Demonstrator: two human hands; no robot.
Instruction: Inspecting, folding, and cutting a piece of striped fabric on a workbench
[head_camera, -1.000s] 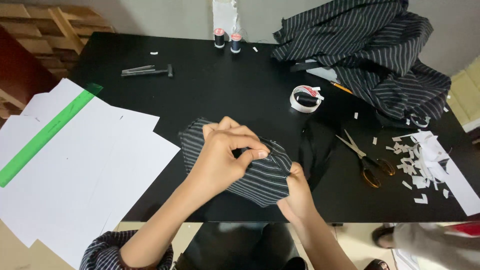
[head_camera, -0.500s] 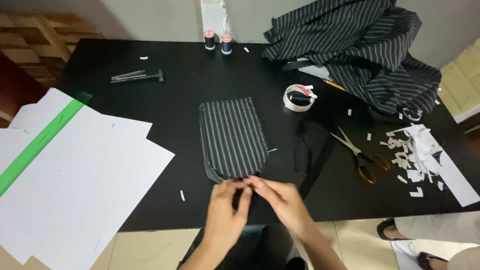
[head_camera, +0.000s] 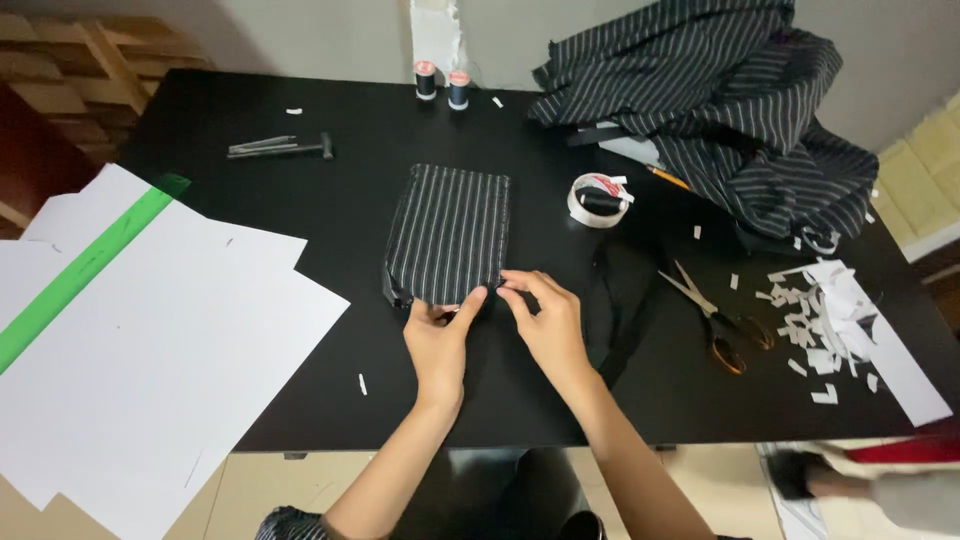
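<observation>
A small rectangle of dark pinstriped fabric (head_camera: 448, 230) lies flat on the black table (head_camera: 300, 200). My left hand (head_camera: 440, 335) pinches its near edge at the middle. My right hand (head_camera: 545, 315) pinches the same edge at the near right corner. Both hands sit side by side just below the piece, fingertips on the cloth.
A large heap of the same striped cloth (head_camera: 720, 110) fills the far right. A tape roll (head_camera: 598, 200), scissors (head_camera: 715, 315) and paper scraps (head_camera: 820, 310) lie to the right. White sheets with a green ruler (head_camera: 85, 270) cover the left. Two thread spools (head_camera: 442, 85) and a dark tool (head_camera: 280, 148) sit at the back.
The fabric piece was bunched under my hands, then spread flat. It now lies farther from the table's front edge, with both hands gripping its near edge.
</observation>
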